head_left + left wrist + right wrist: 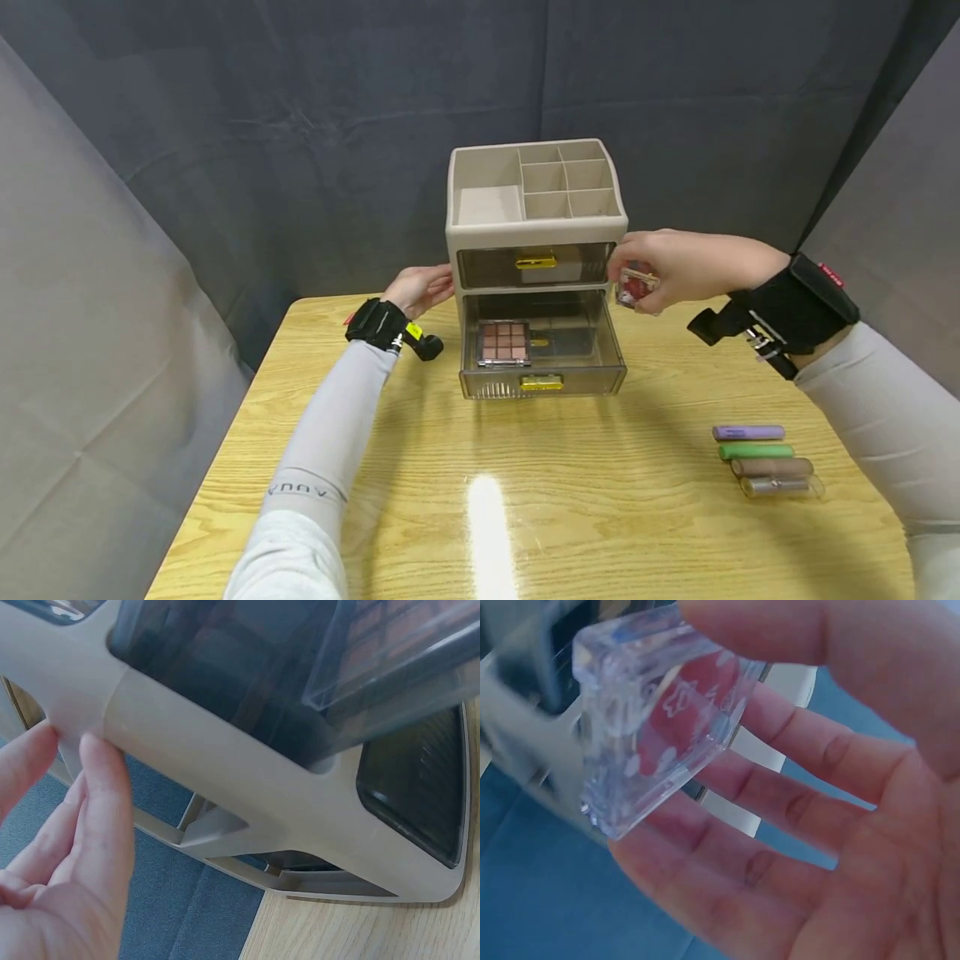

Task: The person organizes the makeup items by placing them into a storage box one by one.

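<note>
Setting: a wooden bench (pixel 570 500) inside dark fabric walls, seen from above and in front.
Organizer: a beige organizer (pixel 534 225) stands upright at the far middle of the bench, with open compartments on top and two smoky drawers in front.
Lower drawer: the lower drawer (pixel 543 354) is pulled out toward the person; an eyeshadow palette (pixel 504 342) lies flat in its left half, the right half bare.
Upper drawer: the upper drawer (pixel 536 265) sits pushed in.
Left hand: the left hand (pixel 420 287) rests straight, relaxed fingers against the organizer's left wall, holding nothing.
Right hand: the right hand (pixel 675 265) pinches a small clear case (pixel 636 287) with a red inside between thumb and fingertips; the grip is closed on it.
Case position: the case hangs in the air just beside the organizer's right front edge, above and to the right of the open lower drawer, so the drawer lies down and to the left of the grip.
Nearer hand: the right hand is the nearer one to the drawer's bare half.
Other items: four tubes (pixel 761 460) lie side by side at the right, long axes running left to right, well apart from both hands.
</note>
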